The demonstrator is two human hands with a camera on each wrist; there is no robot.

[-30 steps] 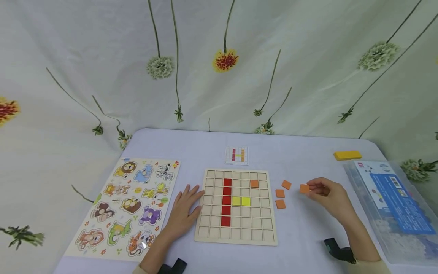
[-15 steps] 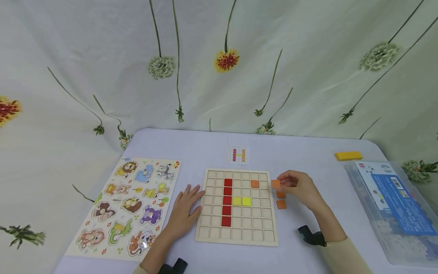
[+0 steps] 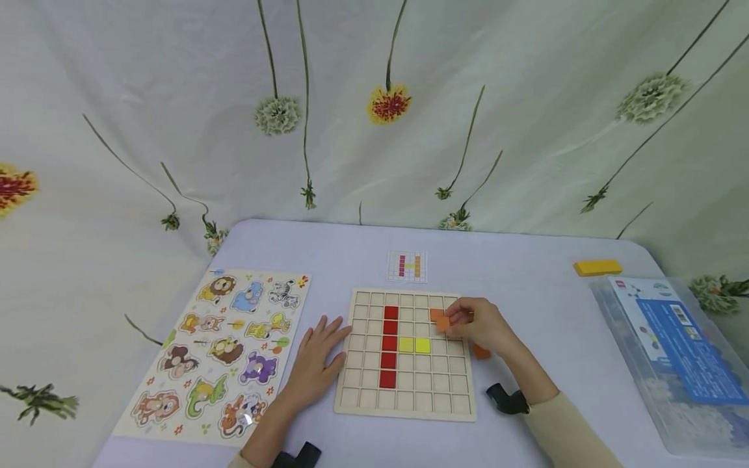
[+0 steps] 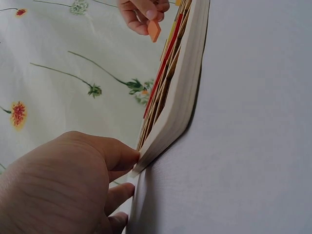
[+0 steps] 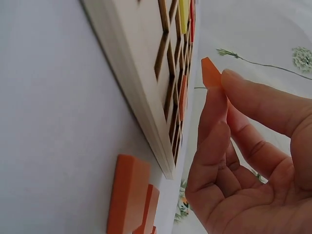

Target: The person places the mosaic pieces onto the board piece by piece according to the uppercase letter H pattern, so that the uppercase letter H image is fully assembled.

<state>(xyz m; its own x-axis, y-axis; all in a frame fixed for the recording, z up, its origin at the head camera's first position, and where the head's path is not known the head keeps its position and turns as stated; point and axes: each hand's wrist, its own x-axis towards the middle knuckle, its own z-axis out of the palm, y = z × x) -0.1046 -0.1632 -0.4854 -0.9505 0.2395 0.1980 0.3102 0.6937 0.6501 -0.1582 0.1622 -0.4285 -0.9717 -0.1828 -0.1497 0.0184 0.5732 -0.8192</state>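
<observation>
My right hand (image 3: 481,325) pinches an orange square tile (image 3: 442,324) between thumb and fingertips, over the right part of the wooden grid board (image 3: 404,406). In the right wrist view the pinched tile (image 5: 210,73) is tilted and raised above the board. One orange tile (image 3: 435,314) sits in a cell just behind it. A column of red tiles (image 3: 388,359) and two yellow tiles (image 3: 422,345) fill other cells. My left hand (image 3: 318,357) lies with fingers spread, fingertips at the board's left edge; the left wrist view shows its thumb (image 4: 124,153) touching the board's side.
Loose orange tiles (image 5: 127,195) lie right of the board, partly hidden by my right hand in the head view. A pattern card (image 3: 407,266) lies behind the board. An animal puzzle sheet (image 3: 213,357) is at left; a clear plastic case (image 3: 649,390) and yellow block (image 3: 597,268) at right.
My right hand has carried the orange tile leftward from the table on the right to over the board. The left hand has stayed in place.
</observation>
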